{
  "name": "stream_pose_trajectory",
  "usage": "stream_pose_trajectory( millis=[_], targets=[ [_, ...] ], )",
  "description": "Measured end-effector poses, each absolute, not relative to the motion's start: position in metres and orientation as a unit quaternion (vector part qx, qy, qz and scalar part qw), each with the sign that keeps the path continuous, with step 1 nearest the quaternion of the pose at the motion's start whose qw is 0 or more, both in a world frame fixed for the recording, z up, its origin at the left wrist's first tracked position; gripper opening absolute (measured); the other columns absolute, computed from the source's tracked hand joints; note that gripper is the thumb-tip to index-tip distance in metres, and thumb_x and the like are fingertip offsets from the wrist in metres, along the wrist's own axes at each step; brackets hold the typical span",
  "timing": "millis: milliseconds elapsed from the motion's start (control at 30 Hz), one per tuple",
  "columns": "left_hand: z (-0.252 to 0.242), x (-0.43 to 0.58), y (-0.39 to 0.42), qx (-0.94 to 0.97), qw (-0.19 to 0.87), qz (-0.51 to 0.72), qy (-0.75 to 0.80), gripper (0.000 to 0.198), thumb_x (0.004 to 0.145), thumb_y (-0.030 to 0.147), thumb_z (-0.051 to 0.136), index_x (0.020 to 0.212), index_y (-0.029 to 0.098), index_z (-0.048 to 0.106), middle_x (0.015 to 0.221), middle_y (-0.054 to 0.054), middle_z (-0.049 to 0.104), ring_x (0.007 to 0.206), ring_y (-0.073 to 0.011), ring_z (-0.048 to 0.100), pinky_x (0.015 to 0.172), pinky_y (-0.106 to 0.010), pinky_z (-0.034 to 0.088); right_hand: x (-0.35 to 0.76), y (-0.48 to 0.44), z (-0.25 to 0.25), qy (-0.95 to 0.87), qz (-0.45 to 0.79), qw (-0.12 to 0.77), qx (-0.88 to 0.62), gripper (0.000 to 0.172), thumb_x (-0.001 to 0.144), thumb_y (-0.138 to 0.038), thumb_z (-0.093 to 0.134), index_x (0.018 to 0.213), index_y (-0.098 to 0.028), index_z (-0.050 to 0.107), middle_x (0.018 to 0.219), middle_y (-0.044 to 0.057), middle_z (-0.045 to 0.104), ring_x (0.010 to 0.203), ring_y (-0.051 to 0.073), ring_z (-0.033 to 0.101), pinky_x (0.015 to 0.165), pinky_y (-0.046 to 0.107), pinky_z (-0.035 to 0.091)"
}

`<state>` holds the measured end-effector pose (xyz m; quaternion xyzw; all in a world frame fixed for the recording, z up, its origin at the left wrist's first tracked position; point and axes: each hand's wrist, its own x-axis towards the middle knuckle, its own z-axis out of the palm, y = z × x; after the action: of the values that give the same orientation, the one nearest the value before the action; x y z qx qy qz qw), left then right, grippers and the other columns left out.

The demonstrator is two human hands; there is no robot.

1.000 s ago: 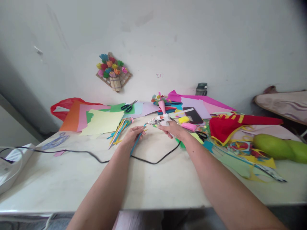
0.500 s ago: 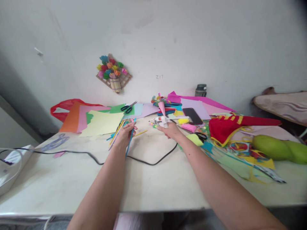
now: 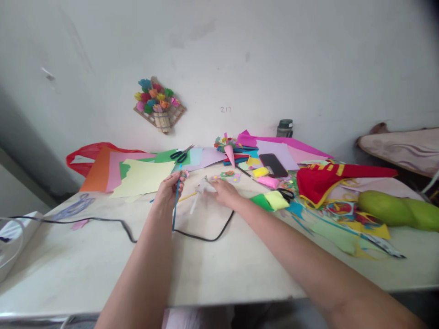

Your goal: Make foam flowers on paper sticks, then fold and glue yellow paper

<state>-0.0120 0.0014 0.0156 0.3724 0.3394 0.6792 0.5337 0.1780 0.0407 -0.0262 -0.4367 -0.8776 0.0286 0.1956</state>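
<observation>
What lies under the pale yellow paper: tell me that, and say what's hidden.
Pink paper and green paper show past the edges of the pale yellow paper. How far they run beneath it, and anything under its middle, is covered.

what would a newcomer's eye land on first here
Probably the colourful flower bouquet hanging on the pale wall, left of centre. Next, the red-and-yellow piece on the right of the table, with a smooth green form further right. Nearer the middle, the left grip holds a blue strip.

Both forearms (image 3: 149, 256) stretch forward, left grip (image 3: 168, 188) pinched together, right grip (image 3: 225, 192) palm-down.
</observation>
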Motion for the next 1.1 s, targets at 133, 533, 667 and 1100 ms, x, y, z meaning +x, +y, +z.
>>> stream_pose_trajectory(
  millis=[133, 533, 667, 1100],
  targets=[
    [0.017, -0.006, 0.001, 0.398, 0.527, 0.662, 0.355, 0.011, 0.066, 0.016, 0.062, 0.073, 0.01, 0.056, 0.056, 0.001, 0.055, 0.037, -0.0015, 0.044, 0.031, -0.009, 0.033, 0.165, 0.034, -0.023, -0.887, -0.013, 0.169, -0.43, 0.034, 0.079, -0.016, 0.046, 0.113, -0.014, 0.051, 0.11, 0.013, 0.053, 0.101, 0.022, 0.049, 0.082, 0.03, 0.038],
    [0.008, 0.011, 0.006, 0.465, 0.54, 0.595, 0.372, 0.016, 0.064, 0.019, 0.068, 0.073, 0.011, 0.057, 0.061, -0.003, 0.062, 0.042, -0.0065, 0.053, 0.037, -0.015, 0.039, 0.148, 0.035, -0.021, -0.875, -0.032, 0.195, -0.442, 0.03, 0.084, -0.024, 0.041, 0.105, -0.013, 0.058, 0.103, 0.014, 0.055, 0.098, 0.024, 0.047, 0.082, 0.033, 0.036],
    [0.007, 0.015, 0.005, 0.477, 0.538, 0.583, 0.379, 0.016, 0.064, 0.019, 0.068, 0.072, 0.011, 0.057, 0.061, -0.003, 0.062, 0.042, -0.0071, 0.053, 0.038, -0.016, 0.039, 0.166, 0.041, -0.02, -0.842, -0.04, 0.268, -0.466, 0.03, 0.086, -0.029, 0.038, 0.095, -0.016, 0.063, 0.099, 0.011, 0.058, 0.097, 0.021, 0.049, 0.083, 0.032, 0.033],
    [0.001, 0.031, 0.008, 0.502, 0.569, 0.52, 0.391, 0.016, 0.065, 0.023, 0.068, 0.073, 0.012, 0.058, 0.065, -0.005, 0.065, 0.046, -0.0089, 0.056, 0.043, -0.018, 0.043, 0.254, 0.081, -0.001, -0.72, -0.004, 0.237, -0.653, 0.024, 0.078, -0.03, 0.047, 0.083, -0.022, 0.068, 0.087, 0.007, 0.067, 0.082, 0.02, 0.059, 0.063, 0.027, 0.036]
  ],
)
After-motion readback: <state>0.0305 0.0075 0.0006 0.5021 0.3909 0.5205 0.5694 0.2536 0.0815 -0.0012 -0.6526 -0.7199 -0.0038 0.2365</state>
